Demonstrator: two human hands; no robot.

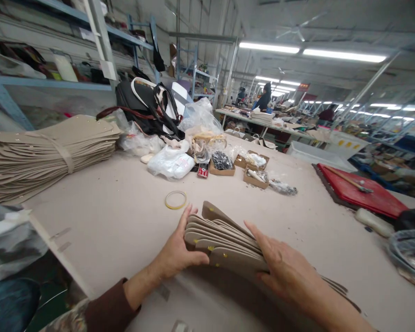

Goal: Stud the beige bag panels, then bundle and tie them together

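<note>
A stack of flat grey-brown panels (224, 240) with rounded ends and small yellow marks stands partly on edge at the near side of the worktable. My left hand (180, 246) grips its left end, thumb on the near face and fingers behind. My right hand (280, 258) is closed around the stack farther right, the thumb low on the near side. One panel at the back sticks up above the others. Past my right wrist, the panels' far ends (342, 288) fan out; the part between is hidden by my forearm. A yellow tape roll (175, 200) lies beyond my left hand.
At the left is a banded pile of larger tan panels (48, 157). Across the table (124, 216) sit plastic bags (171, 161), small cardboard boxes (222, 163) of parts and a black bag (138, 108). A hammer (352, 180) rests on a red board (370, 193) at right.
</note>
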